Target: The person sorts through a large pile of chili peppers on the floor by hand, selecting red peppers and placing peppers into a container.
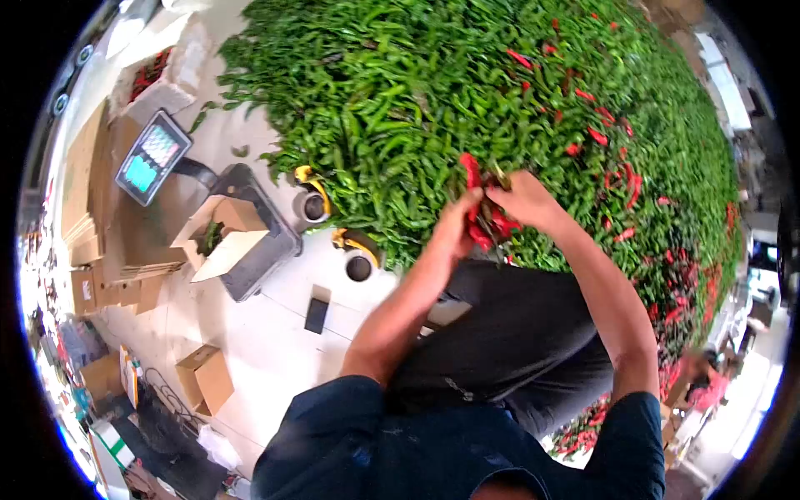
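Both of my hands meet over the near edge of a big heap of green chili peppers (400, 108). My left hand (457, 223) is closed around a small bunch of red chili peppers (472, 171), whose ends stick out above and below the fingers. My right hand (527, 202) is closed too, its fingertips pinching at the same bunch, by a darker chili pepper (500, 177). Exactly which pepper the right fingers grip is partly hidden.
Red peppers (596, 135) lie scattered through the heap's right side. To the left are a scale display (152, 158), an open carton (223, 237) on the scale's platform, two dark cups with yellow items (358, 267), a phone-like dark rectangle (317, 315) and a cardboard box (205, 379).
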A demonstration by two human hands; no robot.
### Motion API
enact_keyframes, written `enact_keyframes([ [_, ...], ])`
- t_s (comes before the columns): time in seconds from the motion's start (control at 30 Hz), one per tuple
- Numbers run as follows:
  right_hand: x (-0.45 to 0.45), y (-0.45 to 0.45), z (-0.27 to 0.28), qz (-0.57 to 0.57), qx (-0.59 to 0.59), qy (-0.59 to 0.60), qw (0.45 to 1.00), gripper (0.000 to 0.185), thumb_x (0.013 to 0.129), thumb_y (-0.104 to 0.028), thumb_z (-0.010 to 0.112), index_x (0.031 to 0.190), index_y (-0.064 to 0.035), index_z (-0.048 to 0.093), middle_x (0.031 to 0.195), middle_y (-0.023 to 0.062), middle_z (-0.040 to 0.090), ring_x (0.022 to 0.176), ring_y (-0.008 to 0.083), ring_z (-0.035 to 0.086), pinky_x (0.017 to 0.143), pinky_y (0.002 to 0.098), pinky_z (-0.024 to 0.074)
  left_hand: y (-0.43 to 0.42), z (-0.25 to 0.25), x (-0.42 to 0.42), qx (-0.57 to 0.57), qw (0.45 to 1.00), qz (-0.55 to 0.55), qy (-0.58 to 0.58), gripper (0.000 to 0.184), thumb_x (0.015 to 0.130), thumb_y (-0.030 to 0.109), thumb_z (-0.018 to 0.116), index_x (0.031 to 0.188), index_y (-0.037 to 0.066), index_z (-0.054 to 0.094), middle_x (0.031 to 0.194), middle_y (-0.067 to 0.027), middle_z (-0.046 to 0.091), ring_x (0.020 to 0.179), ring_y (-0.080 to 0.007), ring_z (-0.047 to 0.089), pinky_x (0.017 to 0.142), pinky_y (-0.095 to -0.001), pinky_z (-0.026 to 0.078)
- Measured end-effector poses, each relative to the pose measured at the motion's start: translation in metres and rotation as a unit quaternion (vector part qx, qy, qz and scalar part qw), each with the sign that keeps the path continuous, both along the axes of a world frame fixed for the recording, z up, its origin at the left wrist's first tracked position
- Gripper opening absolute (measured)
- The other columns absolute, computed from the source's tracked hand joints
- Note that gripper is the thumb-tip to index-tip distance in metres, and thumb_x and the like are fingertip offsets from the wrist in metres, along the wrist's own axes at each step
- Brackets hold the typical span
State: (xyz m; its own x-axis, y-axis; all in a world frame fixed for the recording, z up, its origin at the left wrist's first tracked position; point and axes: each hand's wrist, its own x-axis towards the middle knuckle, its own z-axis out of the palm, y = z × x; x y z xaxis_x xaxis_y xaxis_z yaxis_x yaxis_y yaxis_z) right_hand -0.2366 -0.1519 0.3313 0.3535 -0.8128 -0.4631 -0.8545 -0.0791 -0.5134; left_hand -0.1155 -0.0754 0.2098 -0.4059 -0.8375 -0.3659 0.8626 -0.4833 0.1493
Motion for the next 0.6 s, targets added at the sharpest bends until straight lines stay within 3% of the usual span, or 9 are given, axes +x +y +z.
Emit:
enact_keyframes([
  [0.1, -0.004, 0.009, -0.033, 0.017, -0.030, 0.012, 0.999, 0.037, 0.086, -0.030, 0.058, 0.095, 0.0058, 0.063, 0.084, 0.0264, 0.066, 0.080, 0.0430, 0.065, 0.073, 0.0470, 0.0496, 0.011, -0.001, -0.009, 0.038, 0.998, 0.046, -0.036, 0.049, 0.089, 0.033, 0.067, 0.126, 0.003, 0.053, 0.110, -0.0150, 0.066, 0.098, -0.0309, 0.065, 0.091, -0.0495, 0.052],
  [0.17, -0.004, 0.022, -0.033, -0.023, -0.046, 0.015, 0.999, 0.036, 0.086, -0.029, 0.059, 0.097, 0.0055, 0.062, 0.082, 0.0248, 0.066, 0.078, 0.0395, 0.065, 0.071, 0.0454, 0.0499, 0.018, -0.011, -0.011, 0.015, 0.999, 0.034, -0.035, 0.044, 0.090, 0.029, 0.067, 0.123, 0.004, 0.054, 0.106, -0.0133, 0.065, 0.095, -0.0286, 0.065, 0.088, -0.0486, 0.053],
  [0.23, 0.000, 0.027, -0.021, -0.091, 0.035, -0.039, 0.994, 0.034, 0.086, -0.027, 0.060, 0.096, 0.0051, 0.063, 0.079, 0.0220, 0.066, 0.072, 0.0336, 0.065, 0.069, 0.0424, 0.0505, 0.018, -0.016, -0.009, -0.025, 0.999, 0.041, 0.000, 0.040, 0.089, 0.025, 0.066, 0.122, 0.005, 0.054, 0.107, -0.0121, 0.064, 0.100, -0.0275, 0.063, 0.090, -0.0478, 0.052],
  [0.27, -0.002, 0.025, -0.021, -0.103, 0.050, -0.011, 0.993, 0.032, 0.086, -0.026, 0.061, 0.095, 0.0052, 0.063, 0.077, 0.0188, 0.066, 0.069, 0.0271, 0.065, 0.067, 0.0403, 0.0505, 0.018, -0.020, -0.013, 0.008, 0.998, 0.057, 0.003, 0.041, 0.089, 0.025, 0.065, 0.123, 0.005, 0.054, 0.113, -0.0119, 0.062, 0.105, -0.0271, 0.062, 0.092, -0.0460, 0.051],
  [0.37, 0.002, 0.020, -0.017, -0.104, 0.076, -0.044, 0.991, 0.033, 0.087, -0.026, 0.061, 0.097, 0.0054, 0.063, 0.077, 0.0175, 0.067, 0.067, 0.0259, 0.064, 0.066, 0.0400, 0.0505, 0.016, -0.036, -0.008, -0.024, 0.997, 0.055, 0.041, 0.047, 0.089, 0.028, 0.064, 0.127, 0.004, 0.052, 0.117, -0.0122, 0.062, 0.105, -0.0274, 0.062, 0.094, -0.0446, 0.050],
  [0.4, 0.001, 0.019, -0.017, -0.091, 0.063, -0.053, 0.992, 0.031, 0.088, -0.025, 0.062, 0.099, 0.0039, 0.065, 0.073, 0.0120, 0.066, 0.062, 0.0195, 0.061, 0.061, 0.0359, 0.0490, 0.016, -0.045, -0.008, -0.048, 0.996, 0.052, 0.061, 0.053, 0.089, 0.031, 0.063, 0.131, 0.003, 0.049, 0.120, -0.0127, 0.061, 0.107, -0.0273, 0.061, 0.095, -0.0436, 0.049],
  [0.53, 0.014, 0.023, 0.023, -0.075, 0.164, -0.088, 0.980, 0.030, 0.091, -0.021, 0.061, 0.112, 0.0006, 0.064, 0.072, 0.0003, 0.060, 0.057, 0.0082, 0.052, 0.053, 0.0274, 0.0436, 0.028, -0.051, 0.022, -0.063, 0.996, 0.036, 0.060, 0.054, 0.088, 0.031, 0.064, 0.132, 0.002, 0.050, 0.120, -0.0139, 0.062, 0.108, -0.0278, 0.062, 0.094, -0.0444, 0.051],
  [0.6, 0.010, 0.025, 0.025, -0.076, 0.140, -0.090, 0.983, 0.035, 0.093, -0.023, 0.061, 0.117, 0.0023, 0.061, 0.072, 0.0006, 0.060, 0.056, 0.0088, 0.052, 0.053, 0.0279, 0.0437, 0.036, -0.050, 0.040, -0.040, 0.995, 0.062, 0.070, 0.053, 0.088, 0.030, 0.065, 0.130, 0.001, 0.052, 0.118, -0.0137, 0.064, 0.107, -0.0277, 0.062, 0.091, -0.0446, 0.052],
])
